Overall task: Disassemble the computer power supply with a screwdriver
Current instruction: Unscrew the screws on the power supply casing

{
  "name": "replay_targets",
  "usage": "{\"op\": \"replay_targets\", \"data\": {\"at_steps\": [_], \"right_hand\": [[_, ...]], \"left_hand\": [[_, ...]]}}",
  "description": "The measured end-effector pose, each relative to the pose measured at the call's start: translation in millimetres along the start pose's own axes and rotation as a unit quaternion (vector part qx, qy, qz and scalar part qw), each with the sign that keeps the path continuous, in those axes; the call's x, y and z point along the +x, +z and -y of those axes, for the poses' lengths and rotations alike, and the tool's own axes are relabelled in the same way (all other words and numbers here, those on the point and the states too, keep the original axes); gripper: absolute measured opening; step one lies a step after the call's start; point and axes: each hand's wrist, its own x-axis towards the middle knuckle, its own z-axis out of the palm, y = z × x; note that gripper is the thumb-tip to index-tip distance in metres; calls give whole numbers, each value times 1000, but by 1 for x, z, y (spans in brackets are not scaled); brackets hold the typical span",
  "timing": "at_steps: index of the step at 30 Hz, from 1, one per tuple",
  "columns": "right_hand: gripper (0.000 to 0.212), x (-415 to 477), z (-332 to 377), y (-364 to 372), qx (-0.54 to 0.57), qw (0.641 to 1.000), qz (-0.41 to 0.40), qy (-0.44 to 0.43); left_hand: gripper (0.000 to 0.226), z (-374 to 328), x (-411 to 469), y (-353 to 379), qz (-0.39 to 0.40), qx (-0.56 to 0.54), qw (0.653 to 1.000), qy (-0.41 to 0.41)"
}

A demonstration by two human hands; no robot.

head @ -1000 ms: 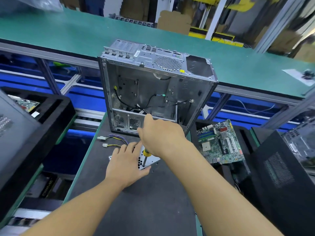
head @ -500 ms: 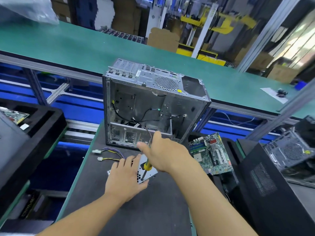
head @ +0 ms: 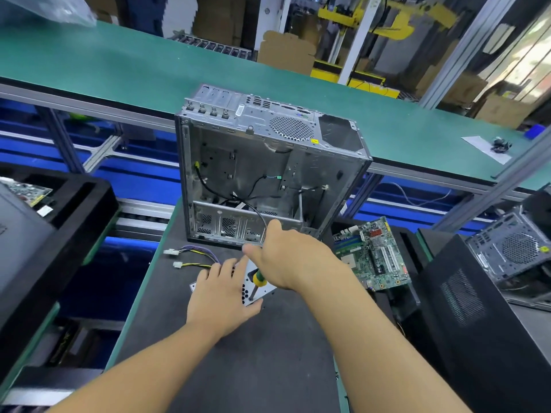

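Note:
A small metal power supply (head: 260,289) with a perforated side lies on the dark mat, mostly hidden under my hands. My left hand (head: 222,295) rests flat on it, fingers straight. My right hand (head: 293,259) grips a screwdriver (head: 258,280) with a green and yellow handle; the shaft points down onto the supply's top. Its coloured wires with white plugs (head: 190,257) trail to the left. Just behind stands an open, stripped silver computer case (head: 268,171).
A green motherboard (head: 374,254) lies right of the case. Black computer cases sit at the right (head: 465,317) and left (head: 44,234). A green conveyor belt (head: 149,64) runs behind; another silver case (head: 515,248) is at far right.
The camera view has shifted; both hands stay on the power supply, with the screwdriver still upright on it.

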Motion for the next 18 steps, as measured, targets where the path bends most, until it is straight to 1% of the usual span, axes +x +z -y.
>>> {"op": "replay_targets", "data": {"at_steps": [1, 2, 6, 9, 11, 13, 15, 16, 18], "right_hand": [[44, 1, 0, 1, -13, 1000, -2, -1], [42, 2, -1, 1, -28, 1000, -1, -11], [25, 4, -10, -1, -49, 996, 5, -75], [20, 8, -18, -5, -63, 990, 16, -126], [18, 6, -19, -5, -45, 987, 23, -152], [18, 5, -18, -1, -21, 988, 25, -149], [28, 5, -18, -1, -23, 993, 33, -108], [30, 4, -17, -3, -69, 992, 27, -102], [41, 4, -18, -5, -182, 977, 0, -109]], "left_hand": [[78, 0, 0, 0, -6, 3, 1000, 3], [78, 0, 1, 0, -9, 6, 1000, 4], [89, 4, 2, 3, 24, 2, 1000, -15], [94, 4, 1, 4, 25, 7, 999, -19], [91, 3, 1, 3, 32, 17, 999, -15], [85, 3, 1, 3, 19, 20, 1000, -11], [80, 2, 1, 2, 0, 19, 1000, -11], [82, 1, 0, 2, 5, 18, 1000, -13], [88, 2, 0, 2, 19, 14, 1000, -20]]}}
